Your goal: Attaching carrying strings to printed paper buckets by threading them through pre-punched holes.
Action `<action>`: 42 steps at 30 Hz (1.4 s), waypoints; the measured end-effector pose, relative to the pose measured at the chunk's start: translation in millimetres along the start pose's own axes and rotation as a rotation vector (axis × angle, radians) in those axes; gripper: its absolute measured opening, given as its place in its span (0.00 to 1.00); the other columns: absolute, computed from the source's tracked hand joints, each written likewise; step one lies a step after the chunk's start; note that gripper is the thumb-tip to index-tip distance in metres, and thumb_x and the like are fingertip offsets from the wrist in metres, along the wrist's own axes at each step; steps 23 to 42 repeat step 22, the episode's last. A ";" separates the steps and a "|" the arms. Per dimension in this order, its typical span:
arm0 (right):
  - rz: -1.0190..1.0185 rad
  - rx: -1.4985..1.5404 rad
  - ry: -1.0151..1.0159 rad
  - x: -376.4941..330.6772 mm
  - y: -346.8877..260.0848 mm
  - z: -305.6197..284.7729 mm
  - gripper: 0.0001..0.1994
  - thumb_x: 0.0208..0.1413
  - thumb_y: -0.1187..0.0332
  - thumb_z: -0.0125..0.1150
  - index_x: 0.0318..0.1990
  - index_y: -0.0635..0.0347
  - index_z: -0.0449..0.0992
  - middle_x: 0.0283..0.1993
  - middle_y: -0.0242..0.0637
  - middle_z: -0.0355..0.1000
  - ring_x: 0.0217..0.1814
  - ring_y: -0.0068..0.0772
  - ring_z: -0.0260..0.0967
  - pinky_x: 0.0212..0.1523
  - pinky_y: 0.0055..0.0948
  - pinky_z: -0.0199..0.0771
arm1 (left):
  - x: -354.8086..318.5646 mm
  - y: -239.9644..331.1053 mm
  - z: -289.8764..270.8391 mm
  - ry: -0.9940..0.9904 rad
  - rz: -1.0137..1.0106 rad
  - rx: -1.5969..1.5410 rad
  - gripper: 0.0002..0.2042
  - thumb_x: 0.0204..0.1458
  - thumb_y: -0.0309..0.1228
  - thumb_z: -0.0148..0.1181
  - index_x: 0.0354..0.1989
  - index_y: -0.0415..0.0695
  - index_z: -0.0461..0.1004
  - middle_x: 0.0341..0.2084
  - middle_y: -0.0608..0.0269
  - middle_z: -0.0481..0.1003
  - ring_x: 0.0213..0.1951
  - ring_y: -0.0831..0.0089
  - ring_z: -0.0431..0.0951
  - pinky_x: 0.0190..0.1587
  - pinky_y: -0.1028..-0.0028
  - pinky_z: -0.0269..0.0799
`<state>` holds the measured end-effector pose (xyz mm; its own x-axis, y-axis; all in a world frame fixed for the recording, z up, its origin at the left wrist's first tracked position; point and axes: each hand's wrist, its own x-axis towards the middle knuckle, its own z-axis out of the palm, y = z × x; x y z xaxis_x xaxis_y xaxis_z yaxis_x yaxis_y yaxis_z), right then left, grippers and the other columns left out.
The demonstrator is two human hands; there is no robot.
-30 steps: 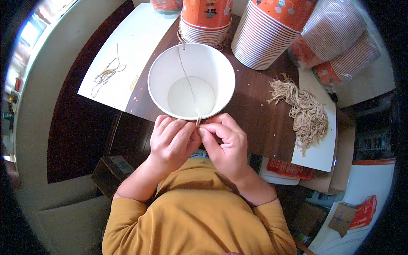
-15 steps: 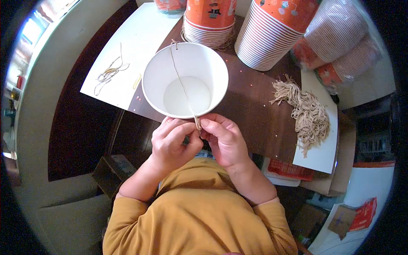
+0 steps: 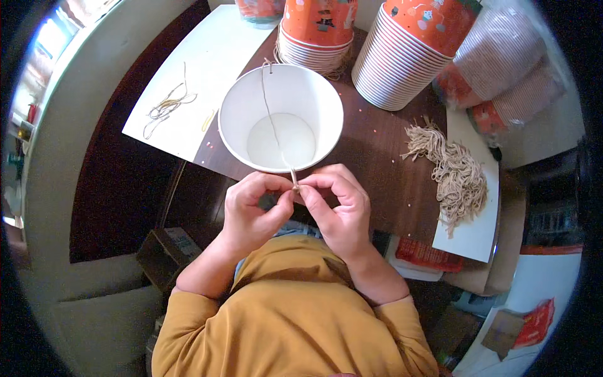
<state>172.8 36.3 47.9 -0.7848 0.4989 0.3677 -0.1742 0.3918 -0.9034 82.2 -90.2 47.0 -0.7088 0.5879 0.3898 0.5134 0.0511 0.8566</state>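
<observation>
A white paper bucket (image 3: 317, 119) lies tilted on the dark table, its mouth facing me. Tan string (image 3: 269, 107) is tied through a hole at its far rim and runs across the mouth to the near rim. Just below that rim my left hand (image 3: 254, 210) pinches the string between thumb and forefinger. My right hand (image 3: 339, 210) pinches the same bit from the other side, and the fingertips of both nearly meet there. What the string does right at the fingertips is partly hidden.
Nested orange-and-white buckets (image 3: 402, 63) stand at the back, with another stack (image 3: 317, 31) beside them. A bundle of cut string (image 3: 455, 176) lies on the right. Loose strands (image 3: 168, 107) rest on white board at left. Bagged buckets (image 3: 502, 56) sit far right.
My hands have shifted from gripping at the rim to a fingertip pinch on the string just below it, with fingers less curled. The whole view has moved slightly.
</observation>
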 end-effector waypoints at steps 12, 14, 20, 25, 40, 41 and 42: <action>-0.366 -0.419 -0.194 19.7 -18.9 -20.2 0.06 0.49 0.72 0.61 0.35 0.59 0.73 0.36 0.38 0.69 0.37 0.41 0.68 0.39 0.35 0.65 | -8.5 -9.7 -8.1 -0.101 -0.249 -0.437 0.04 0.44 0.21 0.58 0.29 0.37 0.70 0.24 0.66 0.73 0.28 0.82 0.71 0.32 0.80 0.68; -0.409 -0.512 -0.135 24.2 -22.6 -22.1 0.07 0.49 0.72 0.60 0.37 0.58 0.73 0.37 0.37 0.69 0.37 0.40 0.67 0.39 0.35 0.65 | -9.9 -13.4 -8.6 -0.095 -0.156 -0.439 0.04 0.44 0.22 0.58 0.28 0.38 0.69 0.24 0.67 0.71 0.28 0.81 0.70 0.33 0.80 0.67; -0.687 -0.743 -0.406 48.9 -40.4 -20.1 0.17 0.44 0.72 0.61 0.46 0.55 0.74 0.52 0.42 0.64 0.52 0.42 0.62 0.51 0.40 0.62 | -9.7 -14.3 -11.1 -0.043 -0.015 -0.424 0.04 0.46 0.23 0.57 0.28 0.39 0.68 0.27 0.67 0.70 0.31 0.80 0.69 0.35 0.79 0.67; -0.704 -0.762 -0.412 50.7 -35.1 -17.9 0.16 0.45 0.69 0.61 0.45 0.55 0.75 0.54 0.42 0.64 0.54 0.42 0.62 0.53 0.41 0.62 | -9.3 -12.7 -11.3 -0.003 0.002 -0.442 0.05 0.47 0.24 0.57 0.29 0.39 0.68 0.29 0.66 0.70 0.31 0.80 0.69 0.36 0.79 0.67; -0.704 -0.762 -0.412 50.7 -35.1 -17.9 0.16 0.45 0.69 0.61 0.45 0.55 0.75 0.54 0.42 0.64 0.54 0.42 0.62 0.53 0.41 0.62 | -9.3 -12.7 -11.3 -0.003 0.002 -0.442 0.05 0.47 0.24 0.57 0.29 0.39 0.68 0.29 0.66 0.70 0.31 0.80 0.69 0.36 0.79 0.67; -0.704 -0.762 -0.412 50.7 -35.1 -17.9 0.16 0.45 0.69 0.61 0.45 0.55 0.75 0.54 0.42 0.64 0.54 0.42 0.62 0.53 0.41 0.62 | -9.3 -12.7 -11.3 -0.003 0.002 -0.442 0.05 0.47 0.24 0.57 0.29 0.39 0.68 0.29 0.66 0.70 0.31 0.80 0.69 0.36 0.79 0.67; -0.704 -0.762 -0.412 50.7 -35.1 -17.9 0.16 0.45 0.69 0.61 0.45 0.55 0.75 0.54 0.42 0.64 0.54 0.42 0.62 0.53 0.41 0.62 | -9.3 -12.7 -11.3 -0.003 0.002 -0.442 0.05 0.47 0.24 0.57 0.29 0.39 0.68 0.29 0.66 0.70 0.31 0.80 0.69 0.36 0.79 0.67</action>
